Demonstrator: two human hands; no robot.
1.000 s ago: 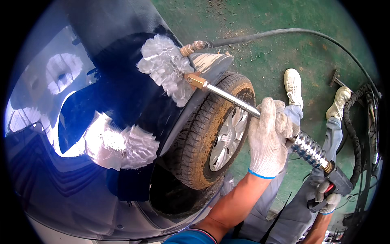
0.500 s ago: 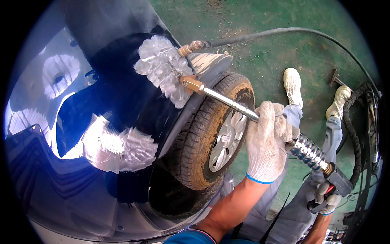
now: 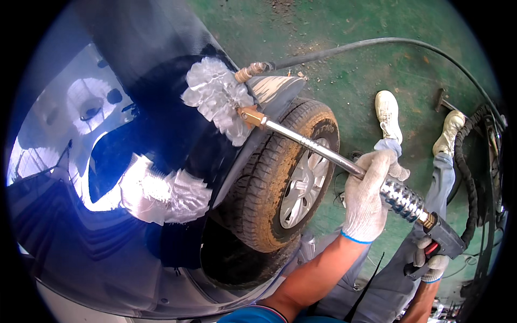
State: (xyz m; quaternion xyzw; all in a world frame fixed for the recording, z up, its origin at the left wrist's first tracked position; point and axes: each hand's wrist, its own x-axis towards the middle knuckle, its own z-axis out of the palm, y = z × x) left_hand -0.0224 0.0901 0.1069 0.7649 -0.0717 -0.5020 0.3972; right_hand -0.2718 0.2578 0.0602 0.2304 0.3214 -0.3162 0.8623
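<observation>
Both my gloved hands are on a slide-hammer dent puller (image 3: 318, 148) with a chrome shaft, a spring and a black pistol handle. My left hand (image 3: 369, 191) is wrapped round the shaft just ahead of the spring. Lower right, my right hand (image 3: 431, 261) grips the pistol handle by its red trigger. The puller's copper-coloured tip (image 3: 251, 115) meets the edge of a ground bare-metal patch (image 3: 212, 97) on the dark blue car panel (image 3: 161, 113), above the wheel arch. What lies inside my left fist is hidden.
A thick black cable (image 3: 334, 52) runs from a copper-coloured end (image 3: 250, 71) at the patch round to the right. Below the arch is a muddy wheel (image 3: 304, 185). A second bare patch (image 3: 164, 191) lies nearer me. A hammer (image 3: 442, 101) rests beside my shoe (image 3: 449, 132).
My left hand has slid along the shaft toward the pistol handle, baring more chrome. The tip stays at the patch, and my right hand keeps its grip. The view has shifted slightly.
</observation>
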